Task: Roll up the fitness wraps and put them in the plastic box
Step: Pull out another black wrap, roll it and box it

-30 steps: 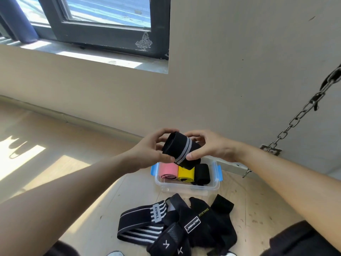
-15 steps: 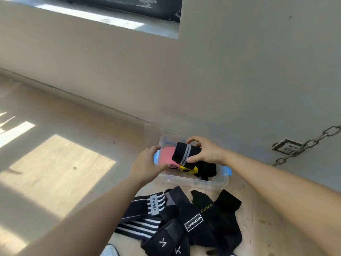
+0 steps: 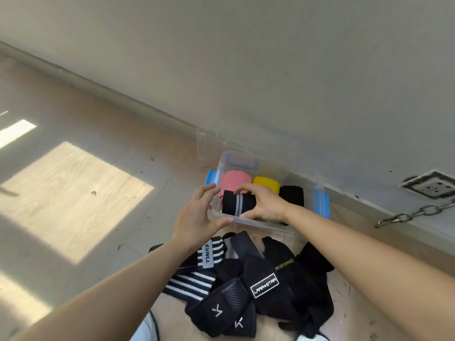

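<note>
One black roll [image 3: 237, 202] has sunk into the plastic box [image 3: 270, 226], right fingers [image 3: 242, 189] gripping, left fingers [image 3: 209, 191] spread.

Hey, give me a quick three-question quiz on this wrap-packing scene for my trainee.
1. True or false: the pile of unrolled wraps lies inside the box.
2. Which hand holds the striped roll? A) left B) right C) both
3. Fill in: the roll between the pink roll and the black roll is ___.
Key: 1 false; 2 B, the right hand; 3 yellow.
</note>
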### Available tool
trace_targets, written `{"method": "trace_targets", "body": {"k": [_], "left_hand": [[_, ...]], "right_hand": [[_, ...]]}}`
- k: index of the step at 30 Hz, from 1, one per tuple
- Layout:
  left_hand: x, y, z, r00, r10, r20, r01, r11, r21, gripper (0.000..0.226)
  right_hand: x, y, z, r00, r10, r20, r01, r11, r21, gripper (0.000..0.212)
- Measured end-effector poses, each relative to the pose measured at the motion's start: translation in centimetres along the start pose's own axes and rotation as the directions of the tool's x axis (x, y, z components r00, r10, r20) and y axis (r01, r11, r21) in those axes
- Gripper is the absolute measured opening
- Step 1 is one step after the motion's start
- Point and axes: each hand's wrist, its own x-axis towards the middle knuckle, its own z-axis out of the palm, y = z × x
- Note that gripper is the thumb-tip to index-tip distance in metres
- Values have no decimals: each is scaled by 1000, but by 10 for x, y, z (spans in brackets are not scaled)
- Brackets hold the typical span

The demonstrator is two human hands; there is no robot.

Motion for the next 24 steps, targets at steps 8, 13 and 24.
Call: {"method": "trace_targets", "body": {"k": [8, 13, 24], "left_hand": [[2, -5, -1, 1000, 18, 4, -18, 999, 29, 80], [0, -9, 6, 999, 41, -13, -41, 999, 4, 71], [-5, -6, 8, 997, 73, 40, -75, 995, 63, 58]], "right_hand": [[-2, 7, -22, 998, -41, -41, 37, 995, -93, 31], [0, 13, -1, 994, -70, -89, 52, 981, -188, 35], [-12, 13, -1, 992, -88, -86, 71, 981, -181, 40]]}}
